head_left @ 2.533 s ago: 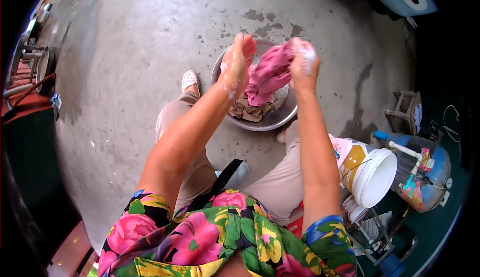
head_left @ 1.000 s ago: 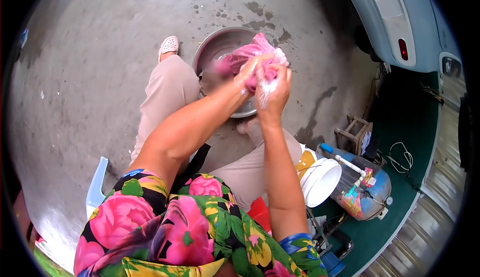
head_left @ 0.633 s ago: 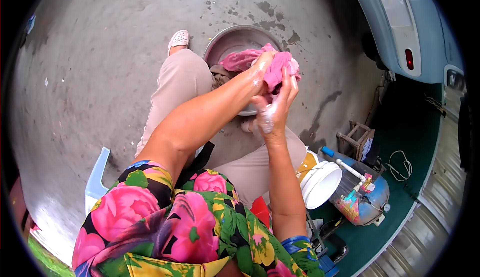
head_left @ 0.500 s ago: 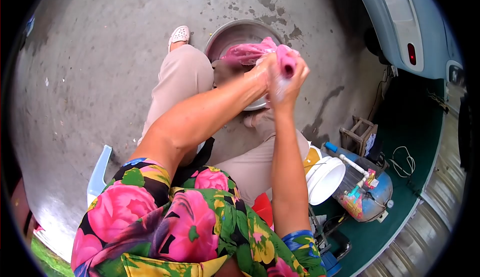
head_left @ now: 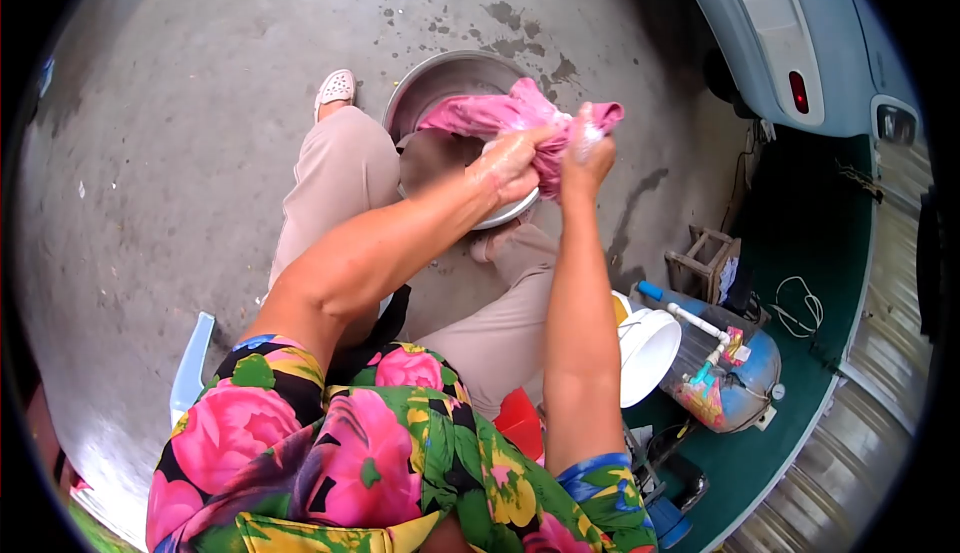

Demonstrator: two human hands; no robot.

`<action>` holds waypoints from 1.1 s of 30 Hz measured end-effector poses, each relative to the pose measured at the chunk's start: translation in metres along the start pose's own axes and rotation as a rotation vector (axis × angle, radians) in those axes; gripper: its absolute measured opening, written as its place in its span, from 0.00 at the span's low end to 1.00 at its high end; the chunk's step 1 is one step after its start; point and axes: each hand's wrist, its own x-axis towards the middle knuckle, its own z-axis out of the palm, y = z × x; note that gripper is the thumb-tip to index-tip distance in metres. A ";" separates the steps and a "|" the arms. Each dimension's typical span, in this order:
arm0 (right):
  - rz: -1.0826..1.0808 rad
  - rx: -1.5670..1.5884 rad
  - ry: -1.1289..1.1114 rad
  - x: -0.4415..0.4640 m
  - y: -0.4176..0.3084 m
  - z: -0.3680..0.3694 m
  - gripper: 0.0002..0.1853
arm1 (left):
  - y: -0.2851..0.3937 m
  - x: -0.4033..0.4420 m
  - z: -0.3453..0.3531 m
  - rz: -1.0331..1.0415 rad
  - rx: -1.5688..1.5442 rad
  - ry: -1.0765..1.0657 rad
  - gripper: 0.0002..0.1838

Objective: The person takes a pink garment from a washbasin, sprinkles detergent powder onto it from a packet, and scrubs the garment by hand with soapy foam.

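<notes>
A wet pink cloth (head_left: 490, 113) is stretched between my two hands, over a round metal basin (head_left: 408, 103) on the floor. My left hand (head_left: 512, 165) is closed on the cloth's lower middle part. White suds show on the fabric and on my fingers. To the right of it, my right hand (head_left: 586, 158) grips the cloth near its bunched right end. The cloth's left part trails over the basin. My forearms and the cloth hide much of the basin's inside, and that area is partly blurred.
Dark wet spots mark the concrete floor (head_left: 200, 153). On the right are a white bucket (head_left: 648, 358), a blue tank with pipes (head_left: 745, 378) and a small wooden stool (head_left: 703, 263). A light-blue vehicle (head_left: 780, 33) stands at upper right. A pale blue plastic chair part (head_left: 192, 363) is at left.
My hands have moved apart, the left one shifting left and down. The cloth is now spread between them rather than bunched together. The view has shifted slightly.
</notes>
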 end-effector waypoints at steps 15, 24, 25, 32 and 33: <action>-0.187 0.222 0.217 -0.014 -0.011 0.014 0.10 | 0.017 0.001 0.005 0.104 0.013 -0.039 0.09; 0.273 0.937 -0.004 -0.006 -0.003 -0.005 0.07 | 0.006 0.000 0.005 0.178 0.105 -0.135 0.16; 0.363 1.118 -0.093 -0.010 -0.002 -0.006 0.08 | 0.006 -0.001 0.007 0.128 0.021 -0.150 0.17; -0.578 0.025 0.223 -0.094 -0.046 0.011 0.11 | 0.023 0.005 -0.006 0.021 0.047 0.027 0.11; -0.549 0.013 0.169 -0.082 -0.031 0.011 0.10 | 0.018 0.016 -0.031 -0.032 0.099 -0.048 0.06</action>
